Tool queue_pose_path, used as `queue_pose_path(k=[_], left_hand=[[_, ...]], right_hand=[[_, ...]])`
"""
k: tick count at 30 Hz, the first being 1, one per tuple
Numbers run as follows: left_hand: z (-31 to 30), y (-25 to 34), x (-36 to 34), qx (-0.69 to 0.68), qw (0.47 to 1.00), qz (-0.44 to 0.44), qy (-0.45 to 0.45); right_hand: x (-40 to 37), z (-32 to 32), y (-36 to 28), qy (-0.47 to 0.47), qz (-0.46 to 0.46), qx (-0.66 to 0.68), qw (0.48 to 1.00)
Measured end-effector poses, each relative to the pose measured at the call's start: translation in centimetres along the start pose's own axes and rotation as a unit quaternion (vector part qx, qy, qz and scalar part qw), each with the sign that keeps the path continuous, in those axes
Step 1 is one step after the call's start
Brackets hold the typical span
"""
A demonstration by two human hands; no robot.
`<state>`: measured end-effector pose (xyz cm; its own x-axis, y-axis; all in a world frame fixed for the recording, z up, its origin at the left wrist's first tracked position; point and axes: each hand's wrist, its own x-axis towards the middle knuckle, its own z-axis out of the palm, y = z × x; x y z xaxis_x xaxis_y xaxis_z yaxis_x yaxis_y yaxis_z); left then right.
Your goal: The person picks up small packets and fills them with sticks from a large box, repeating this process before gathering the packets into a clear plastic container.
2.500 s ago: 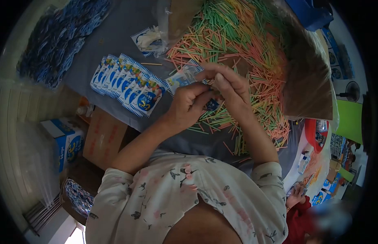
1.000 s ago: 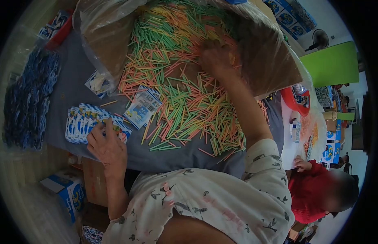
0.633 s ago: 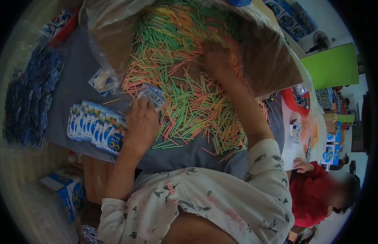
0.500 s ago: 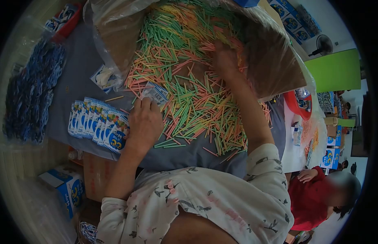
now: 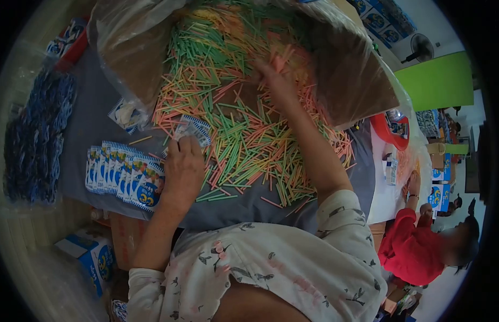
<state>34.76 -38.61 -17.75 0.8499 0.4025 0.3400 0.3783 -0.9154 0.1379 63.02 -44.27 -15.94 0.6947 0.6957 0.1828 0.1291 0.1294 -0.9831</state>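
Note:
A big heap of thin pink, green and yellow sticks (image 5: 244, 129) spills out of an open carton lined with clear plastic. My left hand (image 5: 183, 169) is closed, its fingertips on the lower edge of a clear-faced packet (image 5: 193, 130) at the heap's left side. Inside the carton my right hand (image 5: 279, 88) is closed around a small bunch of pink sticks (image 5: 282, 58), which point up and away from me. To the left of my left hand lies an overlapping row of blue-and-white printed packets (image 5: 123, 174). Another packet (image 5: 127, 114) with whitish contents lies beyond them.
Stacked blue wrappers (image 5: 40, 139) cover the far left. Red baskets stand at the upper left (image 5: 72, 53) and right (image 5: 389, 131). Brown carton flaps (image 5: 357, 75) rise beside my right arm. A person in red (image 5: 413, 247) works at the right, one hand on a white table.
My right hand has shifted left and now shows a bunch of pink sticks in it. My left hand stays at the packet. The person in red has reached onto the white table.

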Motion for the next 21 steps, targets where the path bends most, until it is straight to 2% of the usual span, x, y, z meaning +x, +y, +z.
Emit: queue_pose_path(k=[1,2,4,8,10,11,13,16,19,21], left_hand=[[-0.1,-0.2,0.1,-0.002,1.000,0.006,0.005],[-0.4,-0.5,0.1,-0.018,1.000,0.004,0.003],[-1.2,-1.1,0.4,-0.032,0.999,0.000,0.003],[-2.1,-1.4,0.7,-0.064,0.998,0.007,0.013],[-1.6,-0.7,0.4,-0.057,0.998,0.011,0.018],[-0.7,-0.2,0.2,-0.044,0.999,-0.002,0.015],[0.0,0.1,0.1,-0.029,0.999,-0.019,0.011],[0.1,-0.6,0.3,-0.037,0.998,-0.041,0.023],[-0.6,-1.9,0.4,-0.064,0.996,-0.034,0.051],[-0.6,-2.3,0.5,-0.077,0.990,0.020,0.119]], right_hand=[[-0.3,0.5,0.4,-0.050,-0.041,-0.036,0.997],[-0.5,0.8,0.5,-0.047,-0.045,-0.038,0.997],[-1.0,1.6,0.3,-0.060,0.006,0.046,0.997],[-0.4,0.6,-0.4,-0.087,-0.016,0.122,0.989],[-0.4,0.6,-1.2,-0.106,-0.003,0.026,0.994],[-0.5,0.7,-0.3,-0.105,-0.001,0.027,0.994],[-0.9,1.5,1.6,-0.116,-0.036,-0.093,0.988],[-0.8,1.5,1.9,-0.098,-0.024,-0.120,0.988],[-1.6,1.5,0.1,-0.157,-0.004,-0.053,0.986],[-2.0,2.1,-0.4,-0.150,-0.018,-0.019,0.988]])
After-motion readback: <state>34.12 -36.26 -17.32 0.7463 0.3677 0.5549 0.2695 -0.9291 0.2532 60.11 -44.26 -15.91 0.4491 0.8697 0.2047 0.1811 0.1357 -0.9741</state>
